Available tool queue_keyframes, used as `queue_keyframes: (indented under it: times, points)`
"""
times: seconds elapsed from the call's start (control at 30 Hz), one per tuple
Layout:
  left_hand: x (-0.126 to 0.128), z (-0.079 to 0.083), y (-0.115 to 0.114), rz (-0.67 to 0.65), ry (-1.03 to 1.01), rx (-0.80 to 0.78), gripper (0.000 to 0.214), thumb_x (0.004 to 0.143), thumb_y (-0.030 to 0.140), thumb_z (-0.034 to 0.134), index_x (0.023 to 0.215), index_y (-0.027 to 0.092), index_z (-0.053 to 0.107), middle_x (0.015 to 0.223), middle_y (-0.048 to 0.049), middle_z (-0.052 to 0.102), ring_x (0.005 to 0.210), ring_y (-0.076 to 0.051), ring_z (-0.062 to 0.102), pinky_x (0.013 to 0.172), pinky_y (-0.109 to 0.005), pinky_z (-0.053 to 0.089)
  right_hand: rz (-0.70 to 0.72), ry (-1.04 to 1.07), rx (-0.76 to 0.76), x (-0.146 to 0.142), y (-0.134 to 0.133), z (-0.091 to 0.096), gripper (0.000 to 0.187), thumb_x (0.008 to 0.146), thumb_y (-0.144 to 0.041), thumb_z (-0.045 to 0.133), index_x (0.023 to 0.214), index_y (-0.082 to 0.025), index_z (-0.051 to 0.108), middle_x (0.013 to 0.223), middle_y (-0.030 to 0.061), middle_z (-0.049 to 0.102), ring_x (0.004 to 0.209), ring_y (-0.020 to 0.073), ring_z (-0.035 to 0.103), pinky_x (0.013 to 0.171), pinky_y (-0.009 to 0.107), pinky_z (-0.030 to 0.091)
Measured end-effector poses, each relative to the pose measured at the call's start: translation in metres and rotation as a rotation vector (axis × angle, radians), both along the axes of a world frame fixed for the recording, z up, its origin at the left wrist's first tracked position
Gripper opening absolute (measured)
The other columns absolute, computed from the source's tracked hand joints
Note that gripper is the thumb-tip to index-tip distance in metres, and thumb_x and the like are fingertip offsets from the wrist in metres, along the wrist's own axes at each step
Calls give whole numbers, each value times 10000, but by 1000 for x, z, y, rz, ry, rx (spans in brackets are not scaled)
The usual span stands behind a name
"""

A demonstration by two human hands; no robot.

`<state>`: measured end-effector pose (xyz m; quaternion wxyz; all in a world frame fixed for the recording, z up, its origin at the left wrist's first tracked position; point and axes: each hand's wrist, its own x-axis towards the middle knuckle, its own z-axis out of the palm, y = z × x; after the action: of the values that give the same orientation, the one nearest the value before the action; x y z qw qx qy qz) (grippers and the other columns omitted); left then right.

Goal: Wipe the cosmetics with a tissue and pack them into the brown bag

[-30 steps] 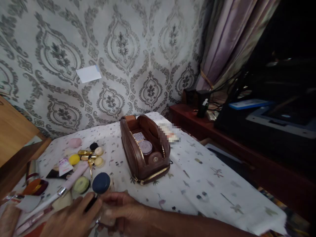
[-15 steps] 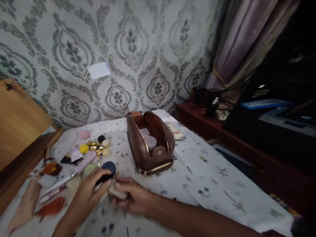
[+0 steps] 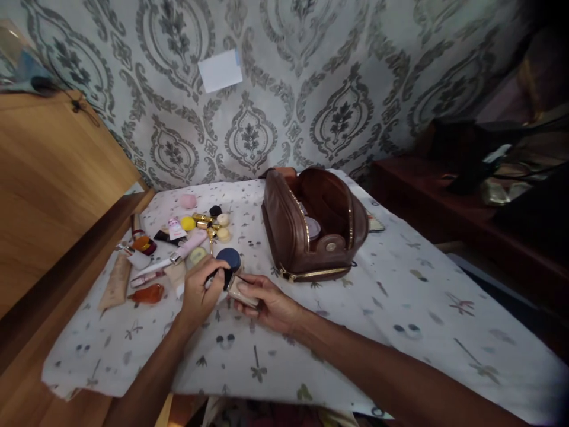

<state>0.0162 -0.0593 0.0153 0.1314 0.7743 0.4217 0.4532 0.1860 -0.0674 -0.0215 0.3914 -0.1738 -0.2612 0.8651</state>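
Observation:
Between my hands is a small beige foundation bottle (image 3: 241, 292) with a black cap (image 3: 228, 277), tilted above the cloth. My right hand (image 3: 273, 305) is closed around the bottle's body. My left hand (image 3: 201, 290) pinches the black cap end between thumb and fingers. Whether the cap is loose from the bottle I cannot tell. Just beyond the fingers sits a round jar with a dark blue lid (image 3: 229, 258). A brown makeup bag (image 3: 284, 240) stands unzipped to the right, with a round lilac container (image 3: 313, 228) inside.
Left of my hands lie a pink sponge (image 3: 188, 201), a yellow sponge (image 3: 187, 223), gold tubes (image 3: 207, 225), an orange-red bottle (image 3: 148, 294), a beige tube (image 3: 115, 281) and several other cosmetics. A wooden panel (image 3: 57, 166) borders the left side; a dark red ledge (image 3: 409, 190) runs along the right.
The view has swung, so the bag, cosmetics and hands appear farther right and more of the cloth's near edge shows. Both hands keep hold of the foundation bottle.

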Motion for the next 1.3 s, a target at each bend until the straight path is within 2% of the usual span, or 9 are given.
queue_keyframes:
  times: [0.23,0.47,0.6,0.83,1.0,1.17,1.3]
  points:
    - [-4,5,1,31,-81,-34,208,902,258,522,811,196,698,697,-9,623,670,-167,568,633,-292,435,-3,-15,44,-1,-1,1,446,642,-383,900,939,-107,714,782,37,693,569,68,573,424,154,272]
    - [-19,6,8,159,-180,-43,232,892,257,495,761,197,676,737,-5,672,699,-171,605,664,-287,473,-13,-29,6,0,-1,-2,383,680,-341,869,945,-107,722,833,87,722,593,81,579,423,153,235]
    - [-17,4,7,129,-164,-80,238,876,280,510,755,197,698,683,2,660,653,-167,593,622,-277,467,-12,-16,1,-1,0,-4,398,678,-332,869,974,-108,725,822,86,724,590,85,586,413,151,236]
    - [-11,4,5,118,-128,-117,201,865,296,550,893,193,721,824,-29,724,764,-183,649,700,-281,505,-13,9,-20,-1,1,-3,377,669,-310,880,941,-99,725,812,75,721,578,77,595,402,142,244]
    - [-6,5,1,98,-64,-102,169,853,295,548,872,211,694,793,-11,709,720,-175,646,679,-271,519,-20,7,-52,-1,0,-6,436,625,-349,911,936,-107,725,811,65,728,593,81,611,430,145,269]
    - [-11,-5,1,126,14,-52,157,873,339,537,872,256,669,794,5,700,706,-193,651,638,-275,528,7,8,-52,-4,1,-17,583,555,-405,939,995,-95,717,793,60,727,582,94,618,439,167,272]
    - [-10,-13,2,81,76,-8,144,884,328,524,886,292,664,798,24,709,694,-192,668,617,-266,539,13,-42,-44,-4,5,-23,619,478,-460,949,935,-111,719,732,26,715,540,98,619,442,181,311]
